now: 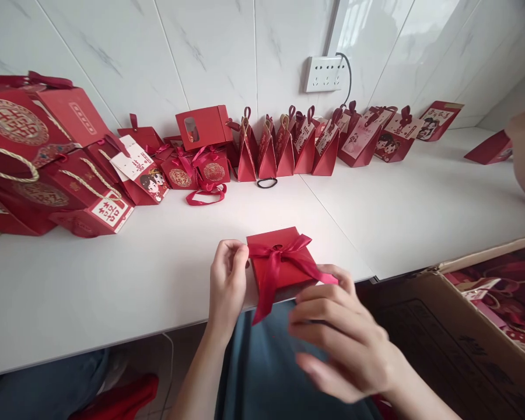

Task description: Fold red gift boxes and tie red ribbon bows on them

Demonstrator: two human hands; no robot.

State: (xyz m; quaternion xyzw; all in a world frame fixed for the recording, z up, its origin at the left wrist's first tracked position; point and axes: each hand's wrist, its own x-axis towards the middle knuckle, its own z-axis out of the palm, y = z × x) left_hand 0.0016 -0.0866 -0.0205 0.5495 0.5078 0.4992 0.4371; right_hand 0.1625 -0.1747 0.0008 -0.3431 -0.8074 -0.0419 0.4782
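Observation:
A small red gift box (266,236) sits near the front edge of the white counter. A crimson ribbon (271,277) is tied in a bow on its top, one tail hanging over the front side. My left hand (230,280) is closed at the box's left side, thumb and forefinger pinching the bow's left loop. At the right front, my right hand (341,326) is slightly blurred, its fingers curved and apart. Its forefinger is by the ribbon's right end; whether it touches cannot be made out.
Red gift boxes (284,149) line the back of the white counter (170,280), with bigger red boxes (15,125) stacked left. A ribbon loop (206,195) and black hair tie (267,183) lie before them. At right stands a cardboard carton (420,332) of red items. A wall socket (326,74) is behind.

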